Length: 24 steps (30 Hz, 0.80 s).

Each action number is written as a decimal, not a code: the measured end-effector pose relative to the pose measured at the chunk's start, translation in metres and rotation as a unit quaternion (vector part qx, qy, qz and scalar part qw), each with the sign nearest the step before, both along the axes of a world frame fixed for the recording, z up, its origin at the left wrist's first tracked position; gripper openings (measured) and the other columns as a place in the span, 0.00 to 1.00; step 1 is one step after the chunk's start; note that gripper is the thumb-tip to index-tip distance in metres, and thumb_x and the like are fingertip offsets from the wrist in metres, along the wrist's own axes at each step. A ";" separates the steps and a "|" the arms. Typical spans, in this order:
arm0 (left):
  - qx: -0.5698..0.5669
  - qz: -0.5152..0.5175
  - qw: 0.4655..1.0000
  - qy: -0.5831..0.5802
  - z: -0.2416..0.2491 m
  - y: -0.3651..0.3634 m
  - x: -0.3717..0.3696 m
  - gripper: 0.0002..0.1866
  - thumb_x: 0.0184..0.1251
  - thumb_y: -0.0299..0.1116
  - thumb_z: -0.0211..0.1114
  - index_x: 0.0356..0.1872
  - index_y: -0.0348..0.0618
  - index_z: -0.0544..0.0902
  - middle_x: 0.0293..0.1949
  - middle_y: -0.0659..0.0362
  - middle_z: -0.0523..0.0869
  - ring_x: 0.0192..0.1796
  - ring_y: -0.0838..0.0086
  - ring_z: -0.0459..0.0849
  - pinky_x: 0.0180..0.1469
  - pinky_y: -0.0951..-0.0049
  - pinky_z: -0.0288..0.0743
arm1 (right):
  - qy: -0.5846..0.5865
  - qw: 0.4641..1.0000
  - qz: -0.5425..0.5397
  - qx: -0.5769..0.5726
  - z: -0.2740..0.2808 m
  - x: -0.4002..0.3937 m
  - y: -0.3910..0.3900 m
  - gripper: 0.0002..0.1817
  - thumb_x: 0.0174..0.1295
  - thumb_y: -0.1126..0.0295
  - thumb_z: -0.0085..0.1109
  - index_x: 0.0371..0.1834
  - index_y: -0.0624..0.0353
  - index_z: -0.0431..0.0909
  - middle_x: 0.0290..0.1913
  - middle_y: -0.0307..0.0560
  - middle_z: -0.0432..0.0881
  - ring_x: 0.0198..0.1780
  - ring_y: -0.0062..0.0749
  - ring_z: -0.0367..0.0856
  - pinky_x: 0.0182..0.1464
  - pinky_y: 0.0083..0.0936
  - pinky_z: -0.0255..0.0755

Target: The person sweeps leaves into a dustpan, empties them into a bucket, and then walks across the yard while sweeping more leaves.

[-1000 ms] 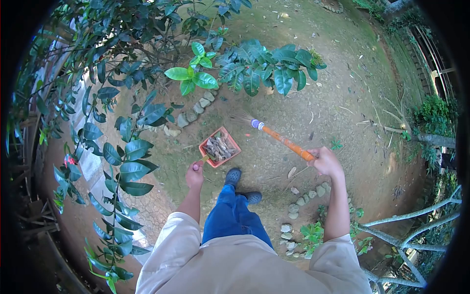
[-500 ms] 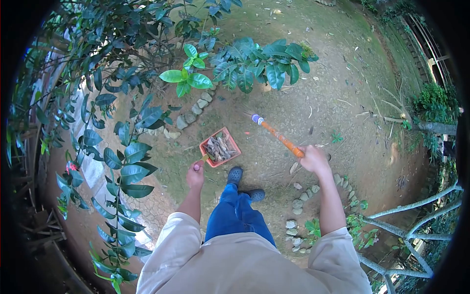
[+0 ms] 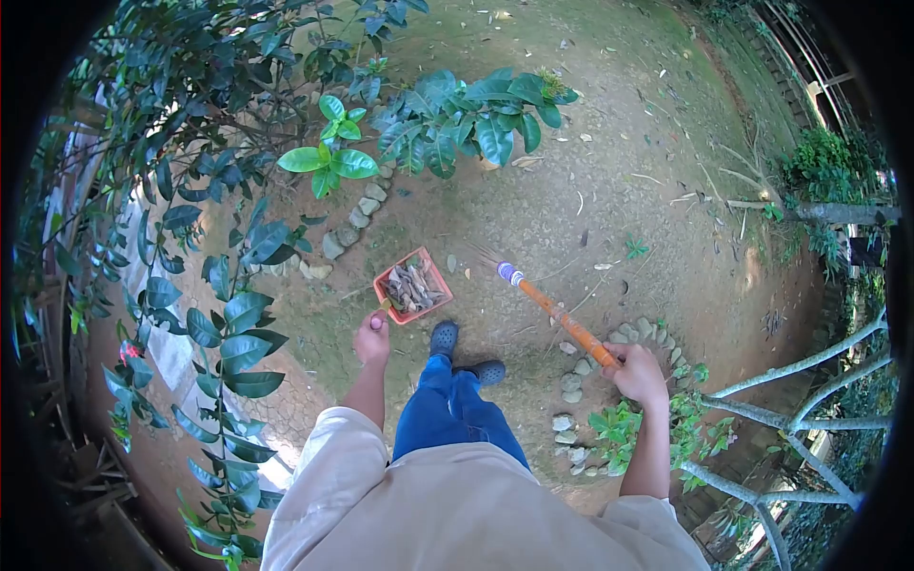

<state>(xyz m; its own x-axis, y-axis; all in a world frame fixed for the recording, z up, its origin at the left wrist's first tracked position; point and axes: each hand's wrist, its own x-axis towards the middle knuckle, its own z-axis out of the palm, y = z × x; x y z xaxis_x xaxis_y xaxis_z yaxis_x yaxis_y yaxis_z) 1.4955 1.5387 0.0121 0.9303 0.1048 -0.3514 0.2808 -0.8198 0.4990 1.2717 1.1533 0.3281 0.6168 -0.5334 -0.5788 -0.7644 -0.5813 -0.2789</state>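
Note:
My left hand (image 3: 372, 340) is closed around the short handle of an orange dustpan (image 3: 435, 275), held low over the ground in front of my feet. Dry brown leaves (image 3: 409, 288) lie heaped inside the pan. On the other side, my right hand (image 3: 639, 375) grips the upper end of a stick broom (image 3: 564, 319) with an orange handle and a purple-and-white binding. Its thin bristles (image 3: 484, 255) point up and left, toward the dustpan, and stay apart from it.
Leafy shrub branches (image 3: 252, 328) hang on the left, and more leaves (image 3: 486, 114) reach in ahead. Rows of stones (image 3: 359, 217) edge the planting beds. Pale bare branches (image 3: 752, 409) stand at the right. Scattered leaves and twigs lie on the dirt ground (image 3: 533, 219).
My right hand has drawn back toward my body and right, pulling the broom closer. The view has shifted slightly; the left hand still holds the dustpan.

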 end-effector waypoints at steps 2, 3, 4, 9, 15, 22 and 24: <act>0.017 -0.016 1.000 0.015 0.001 -0.005 0.001 0.19 0.62 0.45 0.67 0.54 0.61 0.86 0.45 0.50 0.89 0.48 0.51 0.87 0.52 0.53 0.79 | -0.013 1.000 -0.014 0.007 -0.010 -0.009 0.005 0.26 0.50 0.66 0.68 0.56 0.55 0.84 0.41 0.65 0.86 0.47 0.58 0.85 0.54 0.45 0.77; 0.026 -0.024 0.999 0.022 0.001 -0.008 0.003 0.19 0.61 0.46 0.67 0.54 0.62 0.86 0.45 0.50 0.89 0.48 0.51 0.87 0.52 0.53 0.79 | -0.020 1.000 -0.021 0.011 -0.015 -0.012 0.009 0.26 0.51 0.66 0.68 0.57 0.56 0.84 0.42 0.65 0.85 0.47 0.58 0.85 0.55 0.45 0.77; 0.034 -0.028 0.999 0.027 0.003 -0.011 0.005 0.19 0.61 0.46 0.67 0.54 0.63 0.86 0.45 0.50 0.89 0.49 0.51 0.87 0.53 0.53 0.79 | -0.016 0.999 -0.028 0.016 -0.022 -0.014 0.014 0.26 0.51 0.66 0.67 0.57 0.56 0.83 0.42 0.65 0.85 0.48 0.59 0.84 0.55 0.46 0.77; 0.059 -0.045 0.996 0.053 0.004 -0.029 0.013 0.19 0.61 0.46 0.66 0.55 0.67 0.85 0.45 0.50 0.89 0.49 0.50 0.87 0.54 0.52 0.79 | 0.028 0.999 -0.027 0.026 -0.062 -0.030 0.051 0.25 0.54 0.65 0.65 0.58 0.58 0.82 0.44 0.66 0.85 0.49 0.60 0.84 0.56 0.49 0.76; 0.037 -0.073 0.995 0.060 0.009 -0.040 0.024 0.19 0.61 0.46 0.69 0.55 0.63 0.86 0.47 0.50 0.89 0.52 0.53 0.87 0.55 0.55 0.79 | 0.018 0.984 -0.100 0.147 -0.067 -0.081 0.051 0.28 0.54 0.68 0.69 0.62 0.55 0.81 0.28 0.52 0.85 0.19 0.31 0.79 0.28 0.29 0.74; 0.062 -0.102 0.992 0.027 0.021 -0.049 0.019 0.18 0.59 0.48 0.66 0.52 0.67 0.86 0.44 0.49 0.89 0.49 0.50 0.87 0.54 0.51 0.79 | 0.012 0.968 -0.191 0.164 -0.025 -0.103 0.065 0.28 0.52 0.64 0.68 0.59 0.53 0.83 0.41 0.61 0.88 0.42 0.49 0.88 0.47 0.36 0.78; 0.076 -0.122 0.989 0.029 0.025 -0.053 0.021 0.18 0.59 0.48 0.66 0.52 0.68 0.86 0.44 0.49 0.89 0.49 0.50 0.87 0.54 0.51 0.79 | 0.008 0.969 -0.201 0.146 -0.028 -0.108 0.069 0.28 0.52 0.64 0.68 0.60 0.53 0.83 0.42 0.61 0.88 0.44 0.51 0.88 0.49 0.37 0.78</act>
<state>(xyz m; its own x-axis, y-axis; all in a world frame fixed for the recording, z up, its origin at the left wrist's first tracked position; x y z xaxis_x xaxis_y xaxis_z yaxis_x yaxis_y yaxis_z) 1.5160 1.4861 0.0372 0.9132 -0.0635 -0.4026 0.0907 -0.9313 0.3528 1.1637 1.2220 0.3004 0.3827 -0.5407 -0.7491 -0.9183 -0.1335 -0.3727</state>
